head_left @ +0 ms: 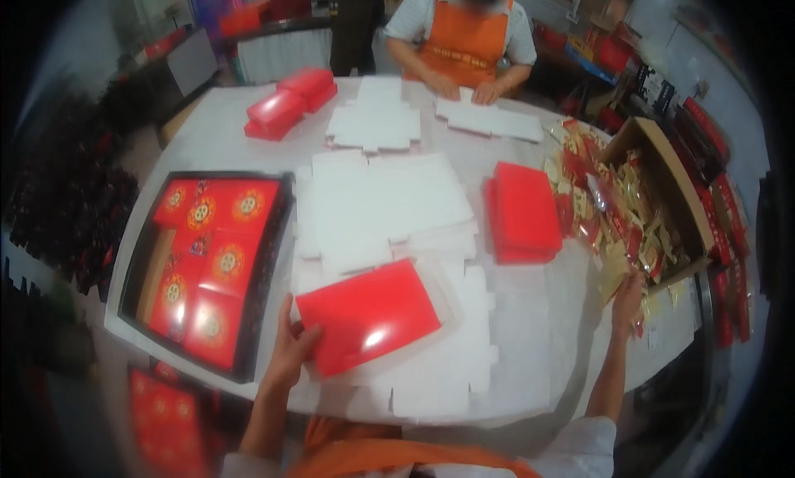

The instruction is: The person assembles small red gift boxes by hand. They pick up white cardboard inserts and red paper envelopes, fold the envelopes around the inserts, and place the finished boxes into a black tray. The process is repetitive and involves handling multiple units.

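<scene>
- So the red box point(368, 316) is flat, rectangular and pretty glossy, with a bright glare spot on top
- Left hand point(290, 345) has its left edge pinched, thumb on top, so it's just right of that hand and well left of the right hand point(629, 300)
- Right hand's at the gold-and-red packets point(609, 192), can't tell if it's gripping any

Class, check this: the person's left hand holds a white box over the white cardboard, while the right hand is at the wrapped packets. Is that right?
Wrong colour: the head view shows the left hand holding a red box, not white, over the white cardboard, while the right hand is at the wrapped packets.
</scene>
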The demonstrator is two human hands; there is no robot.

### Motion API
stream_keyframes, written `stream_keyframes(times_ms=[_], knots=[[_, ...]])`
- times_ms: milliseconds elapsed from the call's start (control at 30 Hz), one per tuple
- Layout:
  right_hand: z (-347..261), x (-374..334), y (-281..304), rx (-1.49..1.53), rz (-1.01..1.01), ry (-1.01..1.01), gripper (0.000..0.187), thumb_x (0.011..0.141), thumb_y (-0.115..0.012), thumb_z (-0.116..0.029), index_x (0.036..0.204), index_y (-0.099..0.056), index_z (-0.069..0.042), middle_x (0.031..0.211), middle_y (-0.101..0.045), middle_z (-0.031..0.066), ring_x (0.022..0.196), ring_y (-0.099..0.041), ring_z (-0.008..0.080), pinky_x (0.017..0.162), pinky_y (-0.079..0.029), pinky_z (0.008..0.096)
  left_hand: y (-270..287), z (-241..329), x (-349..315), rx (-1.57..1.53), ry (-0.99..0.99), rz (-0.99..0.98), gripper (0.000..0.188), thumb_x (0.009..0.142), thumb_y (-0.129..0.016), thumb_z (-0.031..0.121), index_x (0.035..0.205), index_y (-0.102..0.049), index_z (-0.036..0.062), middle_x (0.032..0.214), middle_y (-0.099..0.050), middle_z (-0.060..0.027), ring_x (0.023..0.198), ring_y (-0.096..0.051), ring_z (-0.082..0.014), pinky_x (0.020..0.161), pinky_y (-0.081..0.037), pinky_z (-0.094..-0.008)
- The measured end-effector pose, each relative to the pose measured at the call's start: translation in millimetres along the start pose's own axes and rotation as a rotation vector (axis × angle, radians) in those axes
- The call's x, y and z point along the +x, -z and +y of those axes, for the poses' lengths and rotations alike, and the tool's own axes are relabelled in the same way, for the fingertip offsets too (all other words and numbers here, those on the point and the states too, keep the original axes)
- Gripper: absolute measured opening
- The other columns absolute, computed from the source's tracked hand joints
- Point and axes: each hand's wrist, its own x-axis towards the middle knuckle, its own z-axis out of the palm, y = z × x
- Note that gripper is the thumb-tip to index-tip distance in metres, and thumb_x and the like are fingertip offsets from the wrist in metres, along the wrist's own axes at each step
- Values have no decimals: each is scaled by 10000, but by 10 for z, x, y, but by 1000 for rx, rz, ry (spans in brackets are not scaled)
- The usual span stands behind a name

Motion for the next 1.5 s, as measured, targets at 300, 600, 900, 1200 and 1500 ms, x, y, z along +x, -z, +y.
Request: stream_keyframes(times_ms=[300,600,900,1200,1500], knots=[[-1298,-669,398,1134,-221,-413,183,885,-510,-175,1038,-439,-103,946,-518,12,818,-521,94,671,-450,232,-112,27,-106,-11,66,-23,801,785,-627,187,1383,-101,104,1252,-414,-205,1081,-496,-295,810,-492,-376],[-2380,-1115,-684,1273,-486,-471,198,892,-495,-206,1027,-401,-97,902,-488,9,841,-496,101,701,-456,289,-174,-8,-133,-6,16,-65,743,798,-615,157,1369,-146,83,1211,-440,-197,1069,-498,-277,822,-484,-368],[-2519,-1420,-926,1286,-738,-561,221,891,-472,-144,1050,-360,-39,880,-539,71,742,-563,146,635,-481,279,-158,-43,-173,-28,21,-47,743,796,-622,149,1367,-152,86,1162,-472,-190,1026,-525,-247,789,-504,-350],[-2501,-1309,-721,967,-938,-306,299,886,-470,-161,1148,-474,-15,934,-571,71,839,-544,120,662,-449,246,-108,22,-172,-95,29,-78,768,783,-619,79,1361,-114,43,1079,-521,-189,922,-559,-212,706,-513,-325],[-2485,-1393,-705,574,-1089,322,401,907,-334,-304,1070,-571,-25,1062,-577,152,1109,-432,322,970,-308,381,-93,-128,-124,-133,9,-69,762,763,-625,63,1344,-133,31,1099,-499,-189,961,-530,-232,736,-497,-341]])
